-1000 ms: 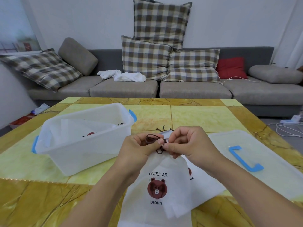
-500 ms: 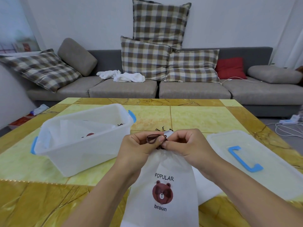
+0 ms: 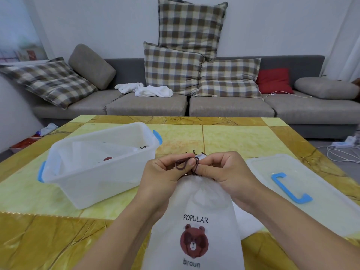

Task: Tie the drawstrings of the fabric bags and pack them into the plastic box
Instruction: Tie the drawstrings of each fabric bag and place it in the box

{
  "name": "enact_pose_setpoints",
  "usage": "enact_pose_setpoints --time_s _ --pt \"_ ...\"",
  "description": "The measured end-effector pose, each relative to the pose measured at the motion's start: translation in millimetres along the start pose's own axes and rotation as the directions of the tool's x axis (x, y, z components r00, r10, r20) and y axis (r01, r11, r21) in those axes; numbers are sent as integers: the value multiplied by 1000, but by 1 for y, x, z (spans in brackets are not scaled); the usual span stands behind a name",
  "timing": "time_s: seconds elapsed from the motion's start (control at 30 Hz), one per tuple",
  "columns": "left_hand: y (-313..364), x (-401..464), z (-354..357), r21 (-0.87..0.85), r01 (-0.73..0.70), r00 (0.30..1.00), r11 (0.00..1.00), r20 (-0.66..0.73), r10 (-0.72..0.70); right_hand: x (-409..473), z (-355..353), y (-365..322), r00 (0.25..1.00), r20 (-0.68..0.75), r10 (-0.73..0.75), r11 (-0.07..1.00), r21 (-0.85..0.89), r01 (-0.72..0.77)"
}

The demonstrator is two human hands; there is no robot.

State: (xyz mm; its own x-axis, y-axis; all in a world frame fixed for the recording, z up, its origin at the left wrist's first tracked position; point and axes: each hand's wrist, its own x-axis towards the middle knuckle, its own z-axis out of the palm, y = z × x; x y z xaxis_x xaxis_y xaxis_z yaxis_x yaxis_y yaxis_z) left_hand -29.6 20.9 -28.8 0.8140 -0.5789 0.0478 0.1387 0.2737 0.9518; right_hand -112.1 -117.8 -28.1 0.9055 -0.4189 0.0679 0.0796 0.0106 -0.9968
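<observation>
A white fabric bag (image 3: 196, 221) with a brown bear print and the word POPULAR hangs upright in front of me, its neck gathered. My left hand (image 3: 163, 174) and my right hand (image 3: 224, 172) meet at the neck and pinch the dark brown drawstring (image 3: 182, 165), which forms a small loop between my thumbs. The translucent plastic box (image 3: 97, 172) with blue handles stands at the left on the table and holds at least one white bag with a bear print (image 3: 107, 159).
The box lid (image 3: 303, 193) with a blue handle lies flat at the right on the yellow marble table (image 3: 233, 139). Another white bag (image 3: 247, 221) lies under the held one. A grey sofa with plaid cushions stands behind the table. Cables lie on the floor at far right.
The bag has risen and its neck has closed tighter under my hands. The bag beneath it shows less. My hands stay together at the drawstring.
</observation>
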Motion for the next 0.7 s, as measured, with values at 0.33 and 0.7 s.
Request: enact_pose_setpoints --time_s 0.33,0.7 --pt "0 -3 4 89 -76 996 993 -46 80 2 -7 0 998 67 18 1000 -26 -17" --pt "4 -2 2 -105 115 993 988 38 -112 2 -2 1 979 135 150 983 88 -163"
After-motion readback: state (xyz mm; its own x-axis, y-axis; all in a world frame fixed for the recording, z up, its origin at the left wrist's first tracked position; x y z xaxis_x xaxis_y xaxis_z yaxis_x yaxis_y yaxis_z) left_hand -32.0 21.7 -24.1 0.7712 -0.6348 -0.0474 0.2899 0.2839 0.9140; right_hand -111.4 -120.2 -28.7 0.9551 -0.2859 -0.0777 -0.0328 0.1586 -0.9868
